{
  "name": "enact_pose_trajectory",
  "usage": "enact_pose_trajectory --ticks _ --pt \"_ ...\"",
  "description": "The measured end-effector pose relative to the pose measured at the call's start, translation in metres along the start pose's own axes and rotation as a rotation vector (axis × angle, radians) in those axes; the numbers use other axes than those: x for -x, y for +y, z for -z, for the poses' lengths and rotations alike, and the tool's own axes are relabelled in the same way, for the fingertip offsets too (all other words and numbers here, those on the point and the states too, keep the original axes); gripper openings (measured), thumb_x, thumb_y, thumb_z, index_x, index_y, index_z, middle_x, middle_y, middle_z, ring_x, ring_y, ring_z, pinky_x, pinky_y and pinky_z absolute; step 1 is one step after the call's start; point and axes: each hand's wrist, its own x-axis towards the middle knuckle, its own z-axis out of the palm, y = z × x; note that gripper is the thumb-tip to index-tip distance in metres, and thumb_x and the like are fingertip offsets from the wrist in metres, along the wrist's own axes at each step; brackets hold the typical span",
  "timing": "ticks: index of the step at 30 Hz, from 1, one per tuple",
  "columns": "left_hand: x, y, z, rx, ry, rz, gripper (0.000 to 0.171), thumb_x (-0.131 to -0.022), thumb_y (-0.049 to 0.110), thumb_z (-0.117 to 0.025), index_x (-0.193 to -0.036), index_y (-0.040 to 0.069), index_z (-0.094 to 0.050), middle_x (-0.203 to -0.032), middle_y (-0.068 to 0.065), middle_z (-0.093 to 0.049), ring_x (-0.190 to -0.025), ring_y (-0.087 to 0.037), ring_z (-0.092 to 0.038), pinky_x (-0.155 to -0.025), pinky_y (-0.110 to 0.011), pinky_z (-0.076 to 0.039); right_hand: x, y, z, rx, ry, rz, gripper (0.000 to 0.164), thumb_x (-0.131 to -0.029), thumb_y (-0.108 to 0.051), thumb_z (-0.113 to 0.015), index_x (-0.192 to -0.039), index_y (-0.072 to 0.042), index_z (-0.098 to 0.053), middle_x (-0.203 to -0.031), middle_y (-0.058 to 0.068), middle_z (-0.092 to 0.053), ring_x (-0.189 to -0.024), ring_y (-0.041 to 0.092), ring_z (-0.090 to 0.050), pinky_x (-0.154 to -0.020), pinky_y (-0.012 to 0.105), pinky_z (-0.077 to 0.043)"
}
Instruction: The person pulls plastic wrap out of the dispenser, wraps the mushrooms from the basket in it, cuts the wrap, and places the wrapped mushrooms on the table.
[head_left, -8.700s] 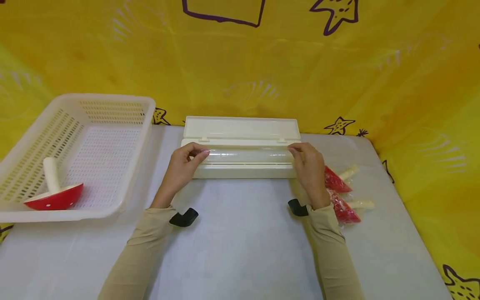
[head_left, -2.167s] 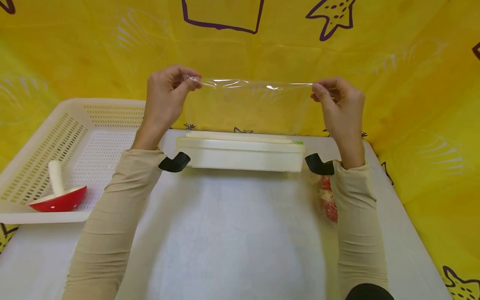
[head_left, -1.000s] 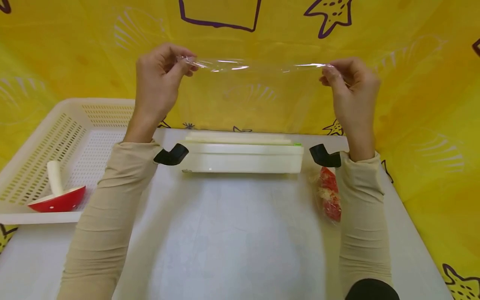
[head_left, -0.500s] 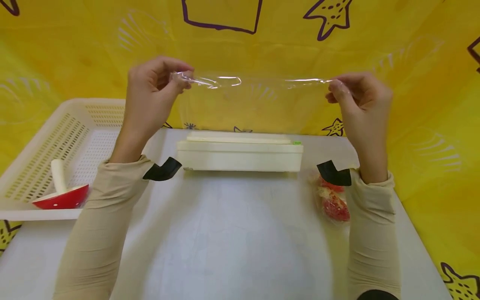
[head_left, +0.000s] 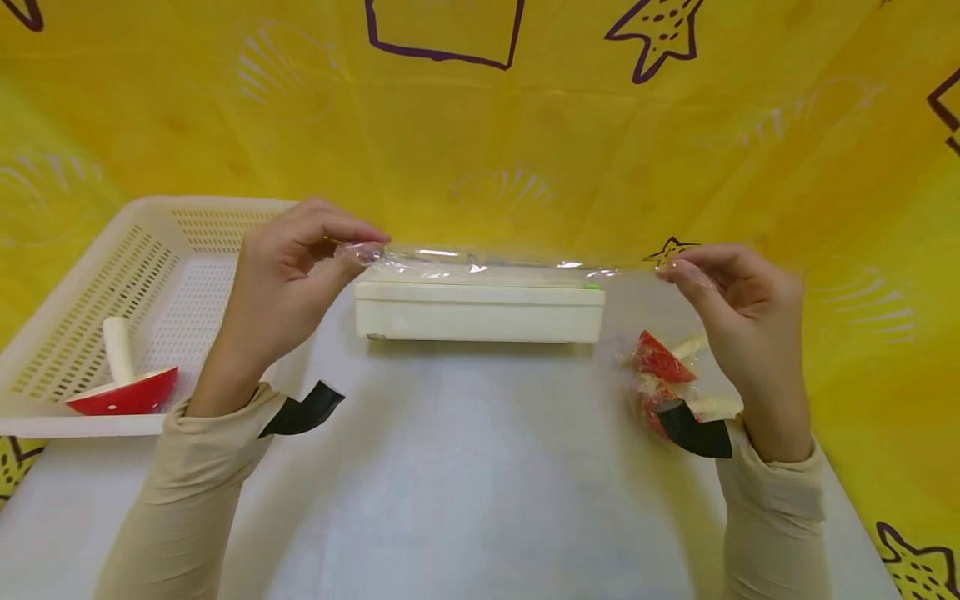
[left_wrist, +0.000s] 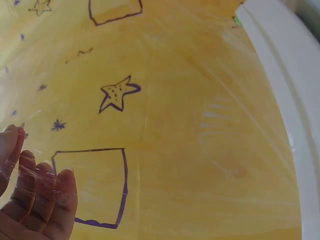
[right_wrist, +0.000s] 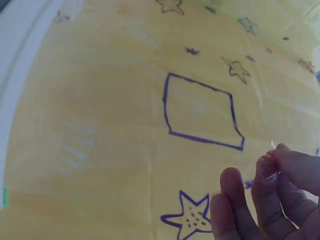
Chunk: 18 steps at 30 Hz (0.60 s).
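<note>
A sheet of clear cling film (head_left: 480, 265) is stretched between my two hands, over the top of a cream cling film dispenser (head_left: 480, 317). My left hand (head_left: 288, 283) pinches one corner, where the film bunches at thumb and fingertips. At the other corner, my right hand (head_left: 753, 325) pinches it between thumb and index finger. Both wrist views look through the film at the yellow cloth; the left hand's fingers (left_wrist: 42, 197) show through it there. The dispenser's lid is down, and the film overlaps it in the head view.
A white plastic basket (head_left: 273, 208) stands at the left, with a red-capped toy mushroom (head_left: 123, 392) inside. Two film-wrapped toy mushrooms (head_left: 663, 358) lie by the right wrist. Yellow patterned cloth (head_left: 480, 125) hangs behind the white table (head_left: 480, 483).
Earlier the dispenser stood lid up with both hands at its roll. Later its lid was down and the film was held high. Since then the hands have spread apart and lowered the film.
</note>
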Motion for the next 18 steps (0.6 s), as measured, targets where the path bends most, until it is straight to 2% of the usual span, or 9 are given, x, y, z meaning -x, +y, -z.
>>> enact_pose_trajectory --ticks 2,5,9,14,18 --pt "0.009 -0.001 0.0 0.034 -0.012 -0.004 0.012 -0.084 -0.014 -0.067 -0.093 -0.008 -0.073 -0.088 0.012 -0.069 -0.079 -0.01 -0.059 -0.073 -0.016 -0.051 0.01 0.001 0.0 -0.004 -0.031 -0.022 0.008 -0.087 0.009 -0.067 -0.095 0.009 -0.07 -0.087 -0.001 -0.075 -0.079 0.01 -0.071 -0.081 0.016 -0.056" --pt "0.023 -0.004 0.001 0.107 -0.036 0.004 0.019 -0.08 -0.018 -0.068 -0.093 -0.005 -0.073 -0.089 0.004 -0.071 -0.082 -0.011 -0.062 -0.078 -0.017 -0.053 0.025 0.001 0.001 0.146 -0.079 -0.052 0.013 -0.087 0.013 -0.064 -0.097 0.006 -0.07 -0.09 -0.006 -0.072 -0.083 0.007 -0.068 -0.083 0.012 -0.053" --pt "0.041 -0.008 0.002 0.145 -0.1 -0.022 0.025 -0.076 -0.021 -0.069 -0.091 -0.001 -0.072 -0.089 0.002 -0.071 -0.082 -0.01 -0.063 -0.079 -0.016 -0.053 0.044 0.002 0.003 0.219 -0.151 -0.058 0.019 -0.083 0.021 -0.062 -0.094 0.007 -0.069 -0.095 -0.007 -0.071 -0.093 0.01 -0.065 -0.091 0.014 -0.05" --pt "0.061 -0.015 0.002 0.178 -0.208 -0.127 0.022 -0.078 -0.016 -0.07 -0.09 0.002 -0.07 -0.086 0.003 -0.068 -0.079 -0.007 -0.059 -0.077 -0.016 -0.05 0.063 0.005 0.006 0.143 -0.287 0.032 0.025 -0.076 0.026 -0.063 -0.091 0.007 -0.069 -0.104 -0.004 -0.073 -0.108 0.013 -0.066 -0.101 0.017 -0.048" --pt "0.076 -0.021 0.0 0.197 -0.269 -0.186 0.018 -0.081 -0.007 -0.074 -0.091 0.007 -0.069 -0.085 0.001 -0.066 -0.08 -0.007 -0.059 -0.076 -0.018 -0.049 0.075 0.009 0.01 0.179 -0.398 0.122 0.022 -0.078 0.014 -0.073 -0.093 -0.002 -0.071 -0.106 -0.001 -0.073 -0.109 0.012 -0.066 -0.102 0.017 -0.047"
